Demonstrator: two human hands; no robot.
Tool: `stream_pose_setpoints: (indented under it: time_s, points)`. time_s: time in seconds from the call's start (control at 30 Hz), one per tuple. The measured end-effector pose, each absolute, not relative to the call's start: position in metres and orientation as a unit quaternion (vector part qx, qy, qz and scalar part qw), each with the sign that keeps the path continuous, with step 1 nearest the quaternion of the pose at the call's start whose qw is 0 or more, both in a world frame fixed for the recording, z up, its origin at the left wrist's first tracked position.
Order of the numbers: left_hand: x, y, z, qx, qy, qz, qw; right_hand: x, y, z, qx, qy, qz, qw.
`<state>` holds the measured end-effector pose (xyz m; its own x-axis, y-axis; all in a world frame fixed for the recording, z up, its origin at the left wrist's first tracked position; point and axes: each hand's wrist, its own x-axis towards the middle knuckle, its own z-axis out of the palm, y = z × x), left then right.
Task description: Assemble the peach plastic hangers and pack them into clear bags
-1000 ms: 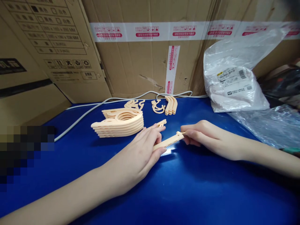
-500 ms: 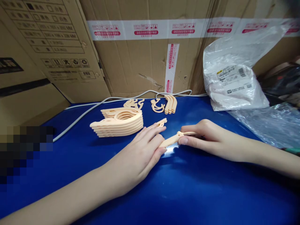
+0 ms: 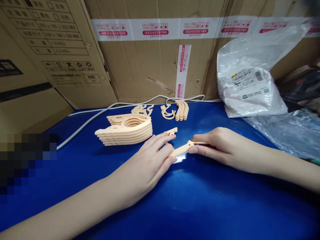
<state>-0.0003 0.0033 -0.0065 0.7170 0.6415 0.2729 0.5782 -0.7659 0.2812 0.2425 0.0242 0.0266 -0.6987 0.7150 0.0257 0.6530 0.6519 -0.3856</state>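
Observation:
A cream plastic folding hanger [image 3: 180,150] lies low over the blue table between my hands. My left hand [image 3: 150,160] is closed over one arm of it, covering much of the piece. Beneath its stretched fingertips another cream arm piece [image 3: 172,131] pokes out; whether the two join is hidden. My right hand [image 3: 222,146] pinches a thin curved hook [image 3: 200,143] at the hanger's jointed end, thumb below and fingers above. To the left, a neat stack of folded cream hangers [image 3: 127,133] stands close to my left fingers.
Loose cream hooks [image 3: 142,110] lie behind the stack, and more hooks [image 3: 168,112] sit beside several curved arms [image 3: 182,110]. A white cable [image 3: 95,119] runs along the cardboard boxes [image 3: 150,70]. At right are a white plastic bag [image 3: 250,90] and clear film [image 3: 285,130].
Both hands keep their grip, with only a slight shift of the right hand and the hook at the joint. The view has moved a little.

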Motion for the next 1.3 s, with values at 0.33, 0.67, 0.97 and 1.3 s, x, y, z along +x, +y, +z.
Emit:
stream_pose_setpoints:
  time_s: [0.33,0.67,0.97,1.3]
  points:
    - [-0.001,0.002,-0.005,0.921,0.329,0.183,0.101,0.244,0.024,0.016,-0.323,-0.939,-0.027,0.114]
    - [0.0,0.002,-0.004,0.919,0.331,0.183,0.112,0.246,0.021,0.013,-0.282,-0.935,-0.172,0.13]
    - [-0.001,0.002,-0.004,0.92,0.328,0.178,0.121,0.247,0.021,0.018,-0.246,-0.93,-0.236,0.138]
    - [0.0,0.0,-0.002,0.922,0.323,0.176,0.123,0.248,0.022,0.022,-0.235,-0.934,-0.231,0.137]
